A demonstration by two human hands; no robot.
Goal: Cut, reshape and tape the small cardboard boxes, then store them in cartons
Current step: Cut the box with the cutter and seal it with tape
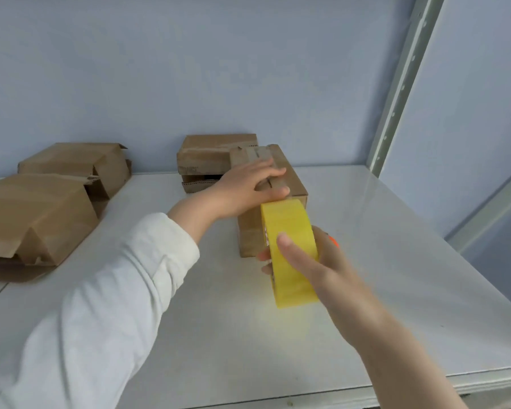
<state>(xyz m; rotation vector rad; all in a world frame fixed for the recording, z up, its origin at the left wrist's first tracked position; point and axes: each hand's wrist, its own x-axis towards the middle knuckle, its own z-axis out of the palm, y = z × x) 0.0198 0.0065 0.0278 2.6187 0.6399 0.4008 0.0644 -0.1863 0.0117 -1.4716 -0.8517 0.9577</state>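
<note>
1. The left hand (248,187) lies flat on top of a small cardboard box (295,183). Its fingers are straight and press down across the top seam, and the thumb runs along the near top edge.
2. The right hand (316,261) grips a roll of yellow tape (292,252). The thumb lies across the roll's outer band and the fingers curl round its far side.
3. The roll stands on edge just below the left thumb, and its upper end meets the box's near top edge and front face.
4. The box sits on a white shelf board (366,276), under the left palm and just beyond the right hand.
5. A small orange bit (334,240) shows past the right hand's knuckles; what it is cannot be told.
6. Another brown box (210,152) stands just behind the left hand, against the pale blue wall (189,69).
7. Two more brown boxes with loose flaps (80,160) (33,214) lie well to the left of the left forearm, which wears a white sleeve (115,276).
8. A pale metal upright (401,84) rises to the right, beyond both hands.
</note>
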